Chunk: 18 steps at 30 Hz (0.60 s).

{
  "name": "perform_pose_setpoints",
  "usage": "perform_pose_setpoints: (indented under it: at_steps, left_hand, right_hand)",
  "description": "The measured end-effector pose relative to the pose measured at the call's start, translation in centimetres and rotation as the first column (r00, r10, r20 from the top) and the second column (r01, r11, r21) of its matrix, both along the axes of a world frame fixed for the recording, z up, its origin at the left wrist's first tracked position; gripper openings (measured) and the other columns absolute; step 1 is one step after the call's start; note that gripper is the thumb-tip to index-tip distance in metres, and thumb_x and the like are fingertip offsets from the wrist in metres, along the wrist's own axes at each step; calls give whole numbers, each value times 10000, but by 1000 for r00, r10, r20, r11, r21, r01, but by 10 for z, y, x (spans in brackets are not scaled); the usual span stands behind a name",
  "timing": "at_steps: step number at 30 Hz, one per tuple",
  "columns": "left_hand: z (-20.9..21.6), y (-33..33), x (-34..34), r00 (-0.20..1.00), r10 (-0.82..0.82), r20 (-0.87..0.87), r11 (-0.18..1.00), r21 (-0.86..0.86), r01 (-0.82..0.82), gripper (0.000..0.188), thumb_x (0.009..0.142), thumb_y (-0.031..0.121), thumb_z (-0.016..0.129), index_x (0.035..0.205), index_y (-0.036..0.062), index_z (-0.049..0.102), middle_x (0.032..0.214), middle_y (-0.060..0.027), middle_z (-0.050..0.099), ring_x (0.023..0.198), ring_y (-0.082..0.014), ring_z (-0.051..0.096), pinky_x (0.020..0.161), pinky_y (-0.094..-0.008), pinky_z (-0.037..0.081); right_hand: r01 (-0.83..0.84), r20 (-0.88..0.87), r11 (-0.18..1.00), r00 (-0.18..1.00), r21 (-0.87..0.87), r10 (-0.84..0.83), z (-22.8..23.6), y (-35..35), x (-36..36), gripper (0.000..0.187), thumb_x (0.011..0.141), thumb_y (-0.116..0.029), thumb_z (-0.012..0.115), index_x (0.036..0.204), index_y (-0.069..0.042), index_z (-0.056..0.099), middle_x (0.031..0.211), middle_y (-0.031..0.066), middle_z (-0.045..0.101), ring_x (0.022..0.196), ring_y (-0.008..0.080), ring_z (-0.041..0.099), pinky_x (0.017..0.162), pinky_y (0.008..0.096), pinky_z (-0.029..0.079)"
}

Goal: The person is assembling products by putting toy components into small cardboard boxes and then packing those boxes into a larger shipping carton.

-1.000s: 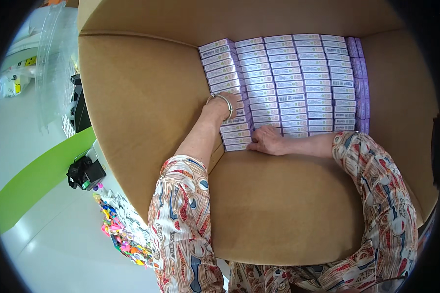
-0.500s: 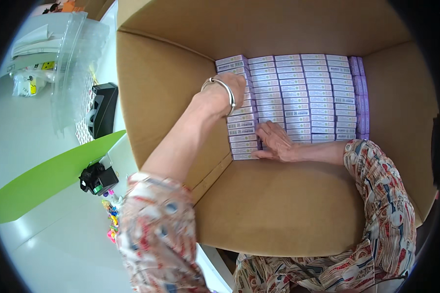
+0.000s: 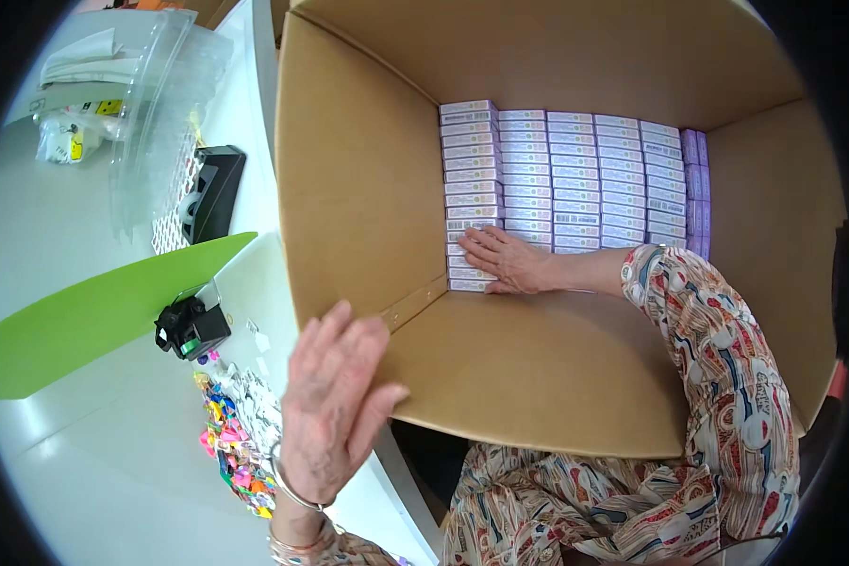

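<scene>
A large cardboard box point(image 3: 538, 377) stands before me with its top uncovered. Along its far side lie rows of small white-and-purple boxes point(image 3: 575, 170), packed tightly in several columns. At the right end, one column of purple boxes point(image 3: 696, 193) is turned on edge. My right hand point(image 3: 509, 259) rests on the near end of the leftmost column, fingers stretched out flat. My left hand point(image 3: 335, 396), wearing a silver bracelet point(image 3: 297, 491), hovers by the carton's near left edge with its fingers extended and nothing in them.
Left of the carton is a white desk point(image 3: 94, 472) with a green curved panel point(image 3: 113, 316). On it are a black tape dispenser point(image 3: 219, 193), a small black box point(image 3: 198, 330), a pile of colourful small items point(image 3: 231, 443) and clear plastic sleeves point(image 3: 151, 123).
My left hand has come out of the carton toward the lower left. My right hand has slid left onto the leftmost column. The carton sits slightly further right and higher in view.
</scene>
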<state>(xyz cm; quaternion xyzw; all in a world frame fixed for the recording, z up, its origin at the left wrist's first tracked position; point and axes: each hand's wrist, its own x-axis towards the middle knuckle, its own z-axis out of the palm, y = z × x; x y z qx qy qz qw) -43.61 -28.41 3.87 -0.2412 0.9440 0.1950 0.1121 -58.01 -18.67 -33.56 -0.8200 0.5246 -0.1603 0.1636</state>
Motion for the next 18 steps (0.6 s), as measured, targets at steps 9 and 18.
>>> perform_pose_setpoints:
  at_steps: [9, 18]
  left_hand:
    - [-35, 18, 40, 978, -94, -187, 995, -39, 88, 424, 813, 483, 635, 928, 77, 675, 962, -29, 657, 912, -206, 614, 1114, -510, 200]
    - [-39, 26, 46, 972, -83, -220, 992, -110, 60, 515, 703, 592, 686, 879, 108, 670, 892, 20, 638, 809, -147, 582, 1108, -501, 226]
  right_hand:
    - [-54, -90, 998, 994, 30, 56, 33, 1, -13, 563, 825, -295, 590, 1250, 61, 492, 1437, 211, 347, 1310, 350, 347, 1052, 435, 309]
    - [-407, -137, 912, 907, -47, 397, 35, 10, -12, 396, 808, -207, 554, 1140, 8, 576, 1382, 164, 437, 1136, 229, 466, 904, 325, 383]
